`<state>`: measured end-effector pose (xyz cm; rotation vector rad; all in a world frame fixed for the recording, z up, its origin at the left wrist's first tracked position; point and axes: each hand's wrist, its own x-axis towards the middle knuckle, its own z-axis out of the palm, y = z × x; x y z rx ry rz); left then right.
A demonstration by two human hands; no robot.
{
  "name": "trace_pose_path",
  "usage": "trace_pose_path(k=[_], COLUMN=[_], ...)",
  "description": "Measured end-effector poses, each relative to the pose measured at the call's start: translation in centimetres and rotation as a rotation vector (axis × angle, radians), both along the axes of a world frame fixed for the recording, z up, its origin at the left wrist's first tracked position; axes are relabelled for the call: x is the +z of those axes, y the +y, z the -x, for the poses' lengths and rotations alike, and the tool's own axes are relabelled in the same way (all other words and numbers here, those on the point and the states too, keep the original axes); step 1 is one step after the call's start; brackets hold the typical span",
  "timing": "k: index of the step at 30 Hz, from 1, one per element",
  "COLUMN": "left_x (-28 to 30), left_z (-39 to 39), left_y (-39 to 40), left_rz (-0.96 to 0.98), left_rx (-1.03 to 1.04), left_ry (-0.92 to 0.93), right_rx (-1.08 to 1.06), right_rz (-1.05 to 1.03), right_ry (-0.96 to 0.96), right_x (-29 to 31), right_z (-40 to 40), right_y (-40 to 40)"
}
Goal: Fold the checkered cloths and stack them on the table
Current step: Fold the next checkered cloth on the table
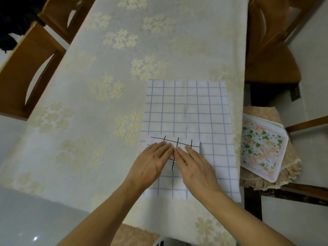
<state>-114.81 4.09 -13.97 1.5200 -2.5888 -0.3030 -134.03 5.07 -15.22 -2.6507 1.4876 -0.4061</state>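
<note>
Both hands, the left hand (152, 163) and the right hand (195, 165), are covering most of the small black-lined folded cloth (184, 143), hiding its near edge. The picture's edges are cutting off the wooden chairs (26, 68) and the table's (110, 82) far end.

A home dining room is shown: a long table (124, 68) is covered with a pale flower-patterned tablecloth (88, 121), wooden dining chairs (26, 71) are drawn up along both sides, and a cushioned seat (257, 112) is laid with floral placemats (260, 150).
</note>
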Motion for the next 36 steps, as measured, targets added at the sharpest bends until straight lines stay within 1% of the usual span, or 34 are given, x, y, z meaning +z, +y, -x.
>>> trace_pose_path(k=[5,8,13,15,18,21,22,24,26,28,31,36], left_x=[-2.4,-3.5,-3.9,-3.8,-3.1,-3.3,-3.6,-4.5,-5.6,-6.3,-6.8,-6.8], left_z=[0.2,0.3,0.2,0.3,0.6,1.1,1.3,1.4,1.1,0.7,0.3,0.2], left_y=[2.7,3.6,4.2,4.2,3.3,1.4,0.6,-0.7,-1.5,-1.7,-1.3,-0.3], left_rz=[-0.054,-0.071,-0.075,-0.077,-0.116,-0.057,-0.039,-0.033,-0.061,-0.082,-0.093,-0.107], left_rx=[0.004,0.031,0.056,0.077,0.140,0.150,0.146,0.124,0.075,0.034,0.042,0.117], left_ry=[-0.061,-0.068,-0.063,-0.058,-0.009,0.026,0.015,-0.046,-0.130,-0.181,-0.198,-0.200], right_rx=[0.015,0.036,0.008,-0.007,-0.053,-0.148,-0.172,-0.182,-0.155,-0.137,-0.093,-0.040], right_rz=[-0.069,-0.094,-0.140,-0.145,-0.127,-0.093,-0.101,-0.156,-0.236,-0.280,-0.283,-0.304], right_ry=[0.020,0.039,0.068,0.042,-0.059,-0.120,-0.110,-0.016,0.101,0.153,0.204,0.259], right_x=[-2.4,-3.2,-4.7,-4.7,-4.0,-3.8,-3.8,-4.1,-4.7,-5.3,-5.8,-5.6], right_z=[0.7,1.1,1.6,1.4,1.1,0.6,0.3,-0.2,-0.4,-0.2,0.6,1.3], right_y=[2.5,3.5,4.0,3.9,3.1,1.0,0.2,-1.2,-2.0,-2.4,-2.4,-2.5])
